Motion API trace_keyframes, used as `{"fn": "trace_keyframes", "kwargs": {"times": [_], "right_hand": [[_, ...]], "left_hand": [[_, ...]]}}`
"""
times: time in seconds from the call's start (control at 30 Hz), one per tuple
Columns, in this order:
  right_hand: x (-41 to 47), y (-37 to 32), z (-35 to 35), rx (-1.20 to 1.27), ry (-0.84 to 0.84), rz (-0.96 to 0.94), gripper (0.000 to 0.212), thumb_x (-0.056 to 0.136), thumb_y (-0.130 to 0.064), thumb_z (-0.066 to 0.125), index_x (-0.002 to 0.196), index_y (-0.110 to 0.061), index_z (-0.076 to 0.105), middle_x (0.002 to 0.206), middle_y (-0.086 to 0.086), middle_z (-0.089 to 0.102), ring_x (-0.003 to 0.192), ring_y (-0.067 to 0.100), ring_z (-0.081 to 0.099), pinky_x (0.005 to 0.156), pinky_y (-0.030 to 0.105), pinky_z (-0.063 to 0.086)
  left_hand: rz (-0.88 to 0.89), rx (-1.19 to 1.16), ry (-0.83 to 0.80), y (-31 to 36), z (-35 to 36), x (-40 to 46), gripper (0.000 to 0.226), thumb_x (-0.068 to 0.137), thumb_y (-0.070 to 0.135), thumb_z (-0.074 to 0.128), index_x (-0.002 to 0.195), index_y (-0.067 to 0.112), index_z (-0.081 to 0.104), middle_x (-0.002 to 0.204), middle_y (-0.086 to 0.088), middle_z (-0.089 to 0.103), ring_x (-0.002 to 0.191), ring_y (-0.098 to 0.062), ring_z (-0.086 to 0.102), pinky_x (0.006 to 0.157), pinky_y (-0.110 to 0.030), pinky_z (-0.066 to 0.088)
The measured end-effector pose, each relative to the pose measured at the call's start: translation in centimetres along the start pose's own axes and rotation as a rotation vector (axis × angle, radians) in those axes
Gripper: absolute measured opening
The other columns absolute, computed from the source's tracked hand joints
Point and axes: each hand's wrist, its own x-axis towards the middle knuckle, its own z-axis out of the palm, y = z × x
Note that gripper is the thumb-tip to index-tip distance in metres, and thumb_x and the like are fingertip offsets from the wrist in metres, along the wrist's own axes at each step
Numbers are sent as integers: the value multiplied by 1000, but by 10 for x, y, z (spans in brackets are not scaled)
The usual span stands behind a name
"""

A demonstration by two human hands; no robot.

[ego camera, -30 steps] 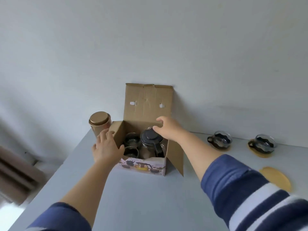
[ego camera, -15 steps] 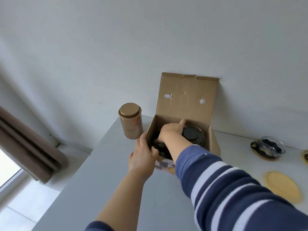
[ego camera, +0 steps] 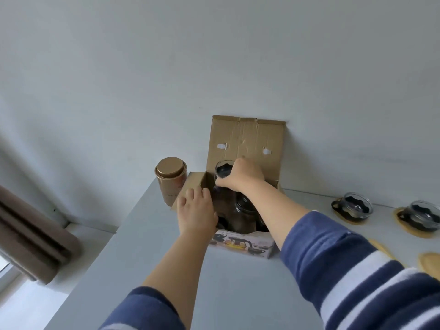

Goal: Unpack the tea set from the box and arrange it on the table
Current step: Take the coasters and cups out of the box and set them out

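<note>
An open cardboard box (ego camera: pixel 246 144) stands on the grey table (ego camera: pixel 238 282), its lid flap upright against the wall. My right hand (ego camera: pixel 242 178) grips a small glass cup (ego camera: pixel 222 171) and holds it above the box's left side. My left hand (ego camera: pixel 196 210) rests on the box's left wall and front rim, its fingers over the edge. Inside the box the dark-lidded glass teapot (ego camera: pixel 245 206) shows under my right forearm. Two glass cups (ego camera: pixel 356 206) (ego camera: pixel 423 214) sit on yellow coasters at the right.
A gold tin canister (ego camera: pixel 171 179) stands just left of the box. Two bare yellow coasters (ego camera: pixel 429 263) lie near the right edge. The table's left edge drops to the floor, with a brown curtain (ego camera: pixel 31 234) beyond. The wall is close behind the box.
My right hand went from the teapot lid down into the box's left side and has come up gripping a glass cup. My left hand stays on the box. The view has shifted.
</note>
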Motion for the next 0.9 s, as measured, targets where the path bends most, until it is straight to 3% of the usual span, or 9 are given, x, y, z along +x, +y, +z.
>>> {"fn": "trace_keyframes", "kwargs": {"times": [0.07,0.17,0.27,0.33,0.43,0.57,0.7,0.8,0.9], "right_hand": [[-4,14,-15,53,61,15,87,64,-52,76,130,-6,43,126,8,52,110,27,57,69,30,47],[-16,41,-29,175,140,47,100,63,-50,77,142,-9,32,143,7,36,126,28,47,90,34,47],[-33,67,-28,326,165,120,89,66,-46,79,135,-12,36,134,7,35,112,24,50,86,31,49],[-42,81,-23,457,207,157,84,63,-50,81,126,-13,39,124,3,34,103,20,51,83,33,55],[-56,98,-16,536,253,190,85,63,-55,80,122,-12,36,114,-3,34,103,16,49,83,29,50],[-72,117,-12,629,277,211,82,65,-51,81,120,-14,32,103,-5,45,93,15,48,78,26,41],[-76,124,-6,669,325,205,89,61,-53,82,127,-16,35,110,-5,49,102,15,50,86,27,44],[-77,128,-2,691,320,204,95,59,-57,82,132,-18,37,128,-2,52,118,19,51,99,34,46],[-80,131,-1,728,315,204,91,59,-56,82,130,-19,39,126,-2,53,118,19,51,97,32,46]], "left_hand": [[76,35,-165,7,-6,9,40,88,46,57,117,17,55,114,-1,60,111,-22,53,97,-35,35],[88,221,-469,16,-11,26,41,91,37,56,128,20,53,123,-1,60,123,-26,49,110,-41,26],[92,348,-676,27,-14,39,52,98,38,42,147,22,34,152,-5,35,145,-33,19,117,-50,5],[86,380,-752,32,-8,41,54,99,38,34,149,20,28,156,-8,26,146,-35,11,116,-52,2],[74,500,-700,30,7,38,55,97,42,37,148,26,27,154,-5,27,145,-35,12,118,-50,3],[77,467,-608,31,9,32,50,97,38,38,146,26,34,154,-4,31,146,-34,11,118,-49,-4],[79,395,-591,20,6,32,47,95,40,42,139,24,45,144,-2,47,142,-31,27,117,-52,-2],[60,268,-568,10,-2,33,58,86,56,52,134,24,47,133,0,55,135,-29,39,115,-54,8],[2,97,-555,4,-20,32,73,64,69,64,123,27,51,110,3,60,114,-27,52,108,-48,31]]}}
